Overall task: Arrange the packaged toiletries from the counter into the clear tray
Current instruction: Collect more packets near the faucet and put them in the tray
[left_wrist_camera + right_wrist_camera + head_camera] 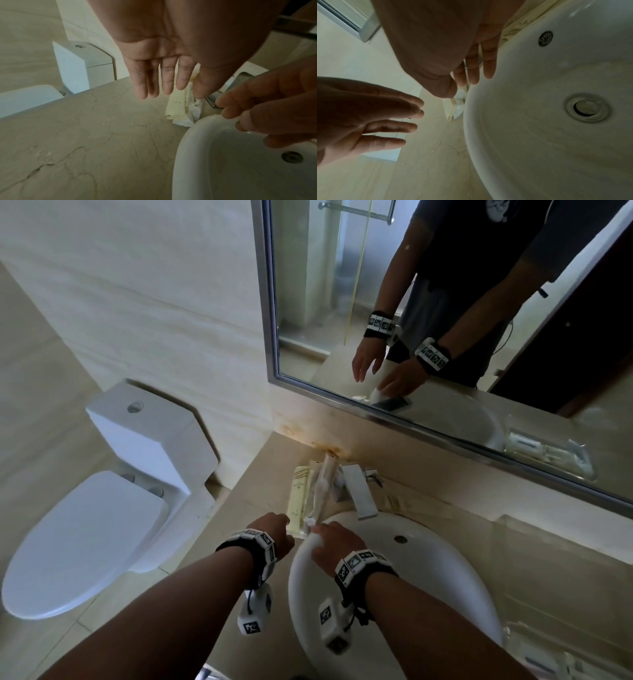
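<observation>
A long cream packet (pixel 299 496) and a clear-wrapped packet (pixel 322 486) lie side by side on the beige counter (pixel 253 501), left of the tap. My left hand (pixel 277 525) hovers over the cream packet's near end (pixel 176 108) with straight fingers (pixel 164 86), holding nothing. My right hand (pixel 322 534) reaches over the basin rim, its thumb and fingertips (pixel 472 75) at the crinkled white end of the clear-wrapped packet (pixel 459 94). I cannot tell whether they touch it. A clear tray (pixel 507 520) shows faintly on the counter at the right.
The white basin (pixel 411 604) lies under my right wrist, with the chrome tap (pixel 361 491) behind it. A mirror (pixel 445 337) runs along the back wall. A toilet (pixel 102 525) stands left of the counter edge. More clear-wrapped items (pixel 548 659) sit at bottom right.
</observation>
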### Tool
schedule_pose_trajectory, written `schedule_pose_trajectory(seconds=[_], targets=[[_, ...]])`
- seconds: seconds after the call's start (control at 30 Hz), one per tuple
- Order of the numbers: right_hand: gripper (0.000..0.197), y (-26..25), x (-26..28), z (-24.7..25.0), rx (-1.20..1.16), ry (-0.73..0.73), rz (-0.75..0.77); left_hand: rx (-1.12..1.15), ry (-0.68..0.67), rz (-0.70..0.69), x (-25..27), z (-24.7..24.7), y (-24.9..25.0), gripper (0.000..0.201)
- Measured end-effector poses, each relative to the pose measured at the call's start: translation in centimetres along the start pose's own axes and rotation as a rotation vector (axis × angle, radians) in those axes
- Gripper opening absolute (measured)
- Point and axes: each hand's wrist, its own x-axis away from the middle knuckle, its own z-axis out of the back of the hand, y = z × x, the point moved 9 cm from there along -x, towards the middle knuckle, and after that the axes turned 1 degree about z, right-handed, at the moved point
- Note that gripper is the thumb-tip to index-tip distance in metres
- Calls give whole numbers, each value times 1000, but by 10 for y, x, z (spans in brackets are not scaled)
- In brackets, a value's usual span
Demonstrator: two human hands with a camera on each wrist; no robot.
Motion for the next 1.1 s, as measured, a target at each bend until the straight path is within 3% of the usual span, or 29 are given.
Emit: schedule_pose_trajectory(seconds=[0.07,0.23,0.57,0.73,0.83,0.97,1.1], targets=[[56,-3,-12,-3,-37,-7,-17,6,-2,-3,-10,0,-6,50],[34,-11,-44,-9,-57,-54,-58,34,-31,13,-31,-7,-21,51],[81,-21,-86,-15,-172,-62,-133,57,-82,-11,-62,-12,-23,53],[52,-14,-106,-15,-307,-32,-190,90,-107,-4,-75,-12,-19,51],[52,-4,-119,-24,-378,-27,-173,87,-111,-9,-82,-12,-11,52],[31,-16,-110,-8,-445,-4,-131,97,-123,3,-89,-12,-3,52],[27,-21,-110,-11,-475,-70,-83,119,-130,27,-95,-14,-5,49]])
